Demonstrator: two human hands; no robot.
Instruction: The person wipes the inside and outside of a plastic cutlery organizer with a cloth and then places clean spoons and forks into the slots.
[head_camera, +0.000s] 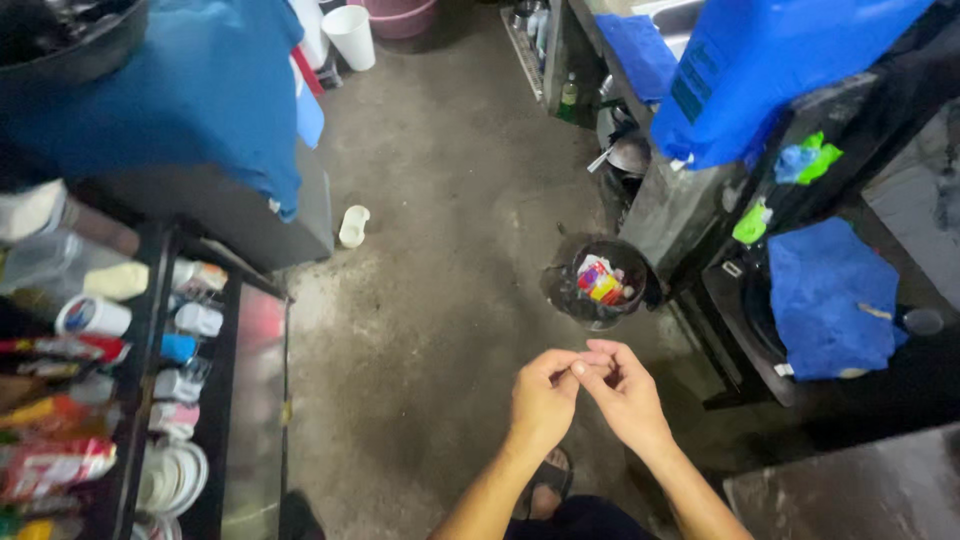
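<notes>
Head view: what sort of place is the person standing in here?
Probably a small back kitchen or shop work area. A shelf rack at the left holds bottles and tubes, metal cookware sits under a dark counter, and a waste bin stands on the bare concrete floor.

A cramped back-of-shop kitchen or small food stall is showing here, with a stained, worn concrete floor running between crowded work stations. Bottles, tubes and packets are crowding a dark shelf rack on one side, while metal pots are sitting under a counter draped with blue plastic bags. A small black bin is holding colourful wrappers, and a white bucket is standing farther back.
</notes>
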